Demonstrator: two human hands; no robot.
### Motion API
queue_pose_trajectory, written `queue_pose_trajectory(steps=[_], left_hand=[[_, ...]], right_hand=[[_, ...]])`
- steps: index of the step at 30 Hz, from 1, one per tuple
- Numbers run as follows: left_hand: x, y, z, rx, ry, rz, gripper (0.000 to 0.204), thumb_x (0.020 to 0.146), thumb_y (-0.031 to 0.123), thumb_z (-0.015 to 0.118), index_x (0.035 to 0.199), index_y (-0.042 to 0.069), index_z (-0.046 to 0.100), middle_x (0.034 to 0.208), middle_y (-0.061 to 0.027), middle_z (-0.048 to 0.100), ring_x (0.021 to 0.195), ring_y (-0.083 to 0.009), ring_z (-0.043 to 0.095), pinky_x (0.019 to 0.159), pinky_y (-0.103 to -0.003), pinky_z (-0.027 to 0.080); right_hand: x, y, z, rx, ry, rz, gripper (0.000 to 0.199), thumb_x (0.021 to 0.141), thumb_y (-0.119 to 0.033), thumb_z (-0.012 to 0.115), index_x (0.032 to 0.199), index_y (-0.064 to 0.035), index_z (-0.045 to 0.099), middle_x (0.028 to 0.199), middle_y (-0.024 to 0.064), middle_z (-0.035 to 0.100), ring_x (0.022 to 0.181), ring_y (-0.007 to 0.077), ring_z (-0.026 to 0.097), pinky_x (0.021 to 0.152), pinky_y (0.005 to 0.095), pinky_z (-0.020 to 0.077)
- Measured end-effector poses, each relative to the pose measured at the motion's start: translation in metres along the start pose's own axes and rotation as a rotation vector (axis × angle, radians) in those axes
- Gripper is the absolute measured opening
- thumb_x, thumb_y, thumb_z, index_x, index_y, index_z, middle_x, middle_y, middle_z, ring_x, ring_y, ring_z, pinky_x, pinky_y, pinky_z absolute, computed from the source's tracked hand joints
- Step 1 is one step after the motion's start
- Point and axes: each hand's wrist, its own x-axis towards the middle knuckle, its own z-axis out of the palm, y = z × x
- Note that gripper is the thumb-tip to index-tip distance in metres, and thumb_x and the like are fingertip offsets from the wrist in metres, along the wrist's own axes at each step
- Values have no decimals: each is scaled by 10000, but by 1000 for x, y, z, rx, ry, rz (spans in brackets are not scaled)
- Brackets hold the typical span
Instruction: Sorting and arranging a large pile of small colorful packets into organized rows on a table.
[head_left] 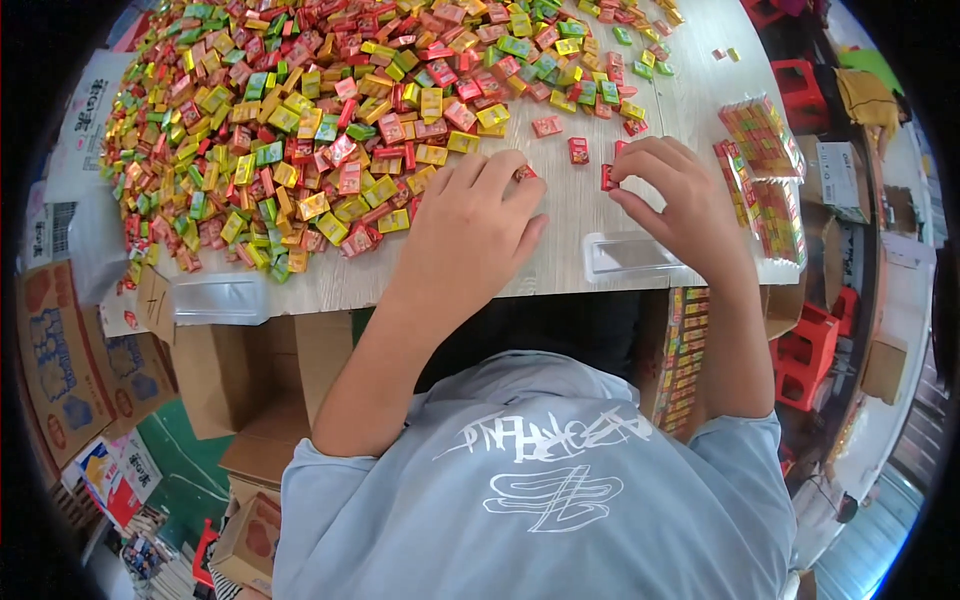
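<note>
A large heap of small wrapped packets in red, yellow, green and orange covers the left and middle of the table. My left hand lies palm down at the heap's right edge, thumb apart from the fingers. A red packet shows at its index fingertip; what lies beneath the palm is hidden. Further right, my right hand pinches a small red packet between thumb and index finger. Between the hands stands another red packet, with a pinkish-red packet lying beyond it.
Clear plastic trays lie along the front edge, one at left and one below my right hand. Filled, wrapped packs are stacked at right. Cardboard boxes stand below the table, and red stools on the right.
</note>
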Motion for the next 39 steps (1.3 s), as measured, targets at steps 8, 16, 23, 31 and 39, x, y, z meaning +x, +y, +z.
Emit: queue_pose_trajectory(steps=[8,16,23,31,39], left_hand=[[-7,-6,3,40,-33,80,287,857,176,782,1117,85,699,1164,-82,623,1070,-271,623,892,-433,505],[-8,-8,6,-7,11,126,266,855,164,782,1081,71,678,1176,-87,628,1062,-275,633,900,-428,514],[-1,-4,6,-86,83,146,163,847,105,757,947,37,648,1084,-111,620,1002,-274,644,859,-434,536],[26,5,16,-2,11,146,422,852,124,784,1236,33,633,1172,-151,605,1076,-318,646,942,-430,546],[52,16,19,62,-132,62,445,879,137,779,1277,16,621,1250,-186,594,1123,-369,635,969,-448,538]], right_hand=[[-1,-11,3,-46,-119,63,221,914,-132,770,1112,-52,711,1188,122,685,1122,326,653,963,437,526],[-8,8,6,-107,-9,190,211,942,-148,750,1129,-60,706,1213,109,682,1164,333,641,998,434,512],[-30,8,3,-26,-32,164,162,934,-134,753,1072,-61,709,1186,98,683,1101,324,656,952,429,524],[-18,16,11,191,-100,118,321,922,-137,769,1207,-57,645,1219,113,640,1035,301,690,858,393,558],[-6,38,26,275,-81,-60,332,916,-154,776,1207,-49,656,1155,137,620,1020,354,675,876,434,562]])
